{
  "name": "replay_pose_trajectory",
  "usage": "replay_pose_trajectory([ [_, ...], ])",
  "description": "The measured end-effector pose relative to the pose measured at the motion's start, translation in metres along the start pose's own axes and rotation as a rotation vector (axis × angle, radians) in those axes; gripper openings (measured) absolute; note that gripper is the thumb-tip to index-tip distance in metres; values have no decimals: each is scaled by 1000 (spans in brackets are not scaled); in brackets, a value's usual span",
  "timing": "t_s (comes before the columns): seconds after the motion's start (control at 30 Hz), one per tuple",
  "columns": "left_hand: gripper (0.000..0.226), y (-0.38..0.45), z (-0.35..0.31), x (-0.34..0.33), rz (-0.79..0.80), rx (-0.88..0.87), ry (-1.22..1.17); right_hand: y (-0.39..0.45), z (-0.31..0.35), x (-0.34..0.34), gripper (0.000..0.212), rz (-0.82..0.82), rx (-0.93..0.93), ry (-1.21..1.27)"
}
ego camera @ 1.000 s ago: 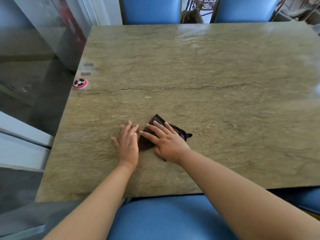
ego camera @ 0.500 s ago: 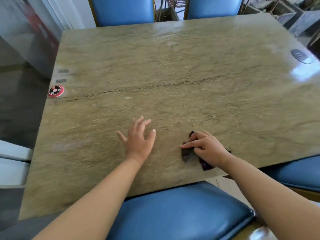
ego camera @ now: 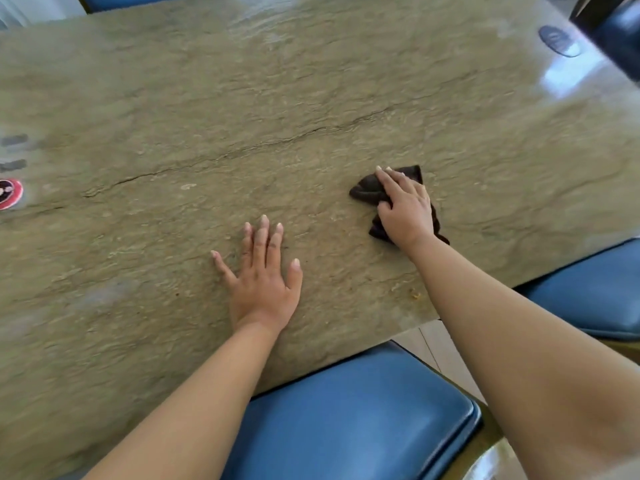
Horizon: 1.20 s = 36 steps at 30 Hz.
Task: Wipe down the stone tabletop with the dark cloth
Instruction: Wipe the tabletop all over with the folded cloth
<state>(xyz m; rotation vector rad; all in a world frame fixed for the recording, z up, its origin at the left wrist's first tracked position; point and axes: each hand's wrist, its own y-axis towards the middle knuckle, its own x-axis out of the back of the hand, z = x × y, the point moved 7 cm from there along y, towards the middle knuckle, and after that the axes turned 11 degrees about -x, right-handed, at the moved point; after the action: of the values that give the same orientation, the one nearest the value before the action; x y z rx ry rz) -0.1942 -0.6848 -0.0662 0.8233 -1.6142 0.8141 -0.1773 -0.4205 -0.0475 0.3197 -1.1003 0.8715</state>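
Observation:
The stone tabletop (ego camera: 311,98) is olive-green with a long dark crack running across it. A small crumpled dark cloth (ego camera: 367,190) lies on it right of centre. My right hand (ego camera: 405,209) presses down on the cloth, fingers curled over it; much of the cloth is hidden under the palm. My left hand (ego camera: 263,275) lies flat on the bare stone to the left of the cloth, fingers spread, holding nothing. A few small crumbs (ego camera: 414,295) sit near the front edge below my right forearm.
A round red and black disc (ego camera: 8,194) sits at the table's left edge, with two grey marks (ego camera: 14,152) above it. A dark oval object (ego camera: 559,41) lies at the far right. Blue padded chair seats (ego camera: 346,410) stand along the near side, another (ego camera: 595,289) at right.
My right hand has slid the cloth rightward across the table and then further from the front edge. My left hand has stayed flat on the stone. The view has shifted right and closer.

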Motion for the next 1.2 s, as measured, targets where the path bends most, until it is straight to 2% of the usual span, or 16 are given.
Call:
replay_pose_trajectory([
  [0.1, 67, -1, 1, 0, 4, 4, 6, 13, 34, -15, 64, 109, 114, -7],
  [0.23, 69, 0, -1, 3, -4, -17, -7, -11, 67, -35, 66, 340, 379, 54],
  [0.37, 70, 0, -1, 4, -16, -27, -25, -52, 54, -32, 64, 518, 426, 223],
  [0.53, 66, 0, 1, 4, -30, -36, -37, -97, 3, -15, 63, 697, 277, 266],
  [0.67, 59, 0, 2, 5, -8, -31, -77, -131, -37, 8, 61, 753, 83, 216],
  [0.73, 56, 0, 4, 8, 21, -42, -171, -140, -49, 17, 57, 783, -24, 154],
  [0.8, 51, -3, 7, 13, 36, -51, -361, -140, -38, 18, 57, 837, -58, 100],
  [0.87, 48, -14, 15, 18, 45, 6, -498, -133, -5, 13, 60, 807, 31, 155],
  [0.93, 50, -31, 29, 16, 91, 132, -421, -117, 26, 2, 67, 669, 167, 210],
  [1.0, 53, -44, 40, 9, 187, 226, -320, -104, 47, -14, 68, 512, 341, 6],
  [1.07, 54, -48, 46, 1, 258, 218, -323, -92, 56, -37, 68, 426, 428, -174],
  [1.2, 53, -47, 51, -1, 191, 226, -485, -101, 91, -72, 71, 475, 571, -236],
])
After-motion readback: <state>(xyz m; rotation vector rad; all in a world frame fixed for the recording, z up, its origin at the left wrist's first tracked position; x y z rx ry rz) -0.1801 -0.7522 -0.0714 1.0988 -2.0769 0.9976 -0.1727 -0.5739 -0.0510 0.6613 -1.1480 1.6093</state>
